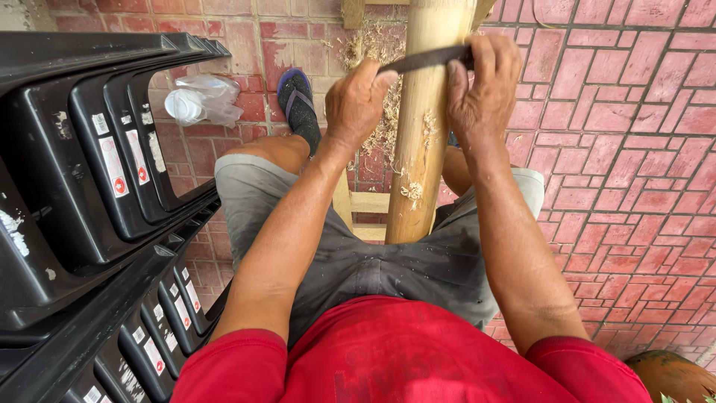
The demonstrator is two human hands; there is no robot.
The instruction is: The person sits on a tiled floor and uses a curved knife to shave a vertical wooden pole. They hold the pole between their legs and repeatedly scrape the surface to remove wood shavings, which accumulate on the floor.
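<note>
Scraping a bamboo pole with a dark flat blade, a seated person in a red shirt and grey shorts works over a red brick floor. At far left, a stack of black plastic chairs leans into view, with a crumpled clear plastic bag lying on the bricks just beyond it and a foot in a blue flip-flop beside that. The left hand is closed around the near end of the blade, left of the pole; the right hand is wrapped over the other end, on the pole's right side, so the blade lies crosswise against the pole between both hands. The pole stands tilted between the knees, its lower end resting near a pale wooden frame. Pale curls of shavings cling to the pole and lie heaped on the floor behind it, a sign that a good deal of scraping is already done; the length above the blade runs out of frame, so how much is left cannot be told.
</note>
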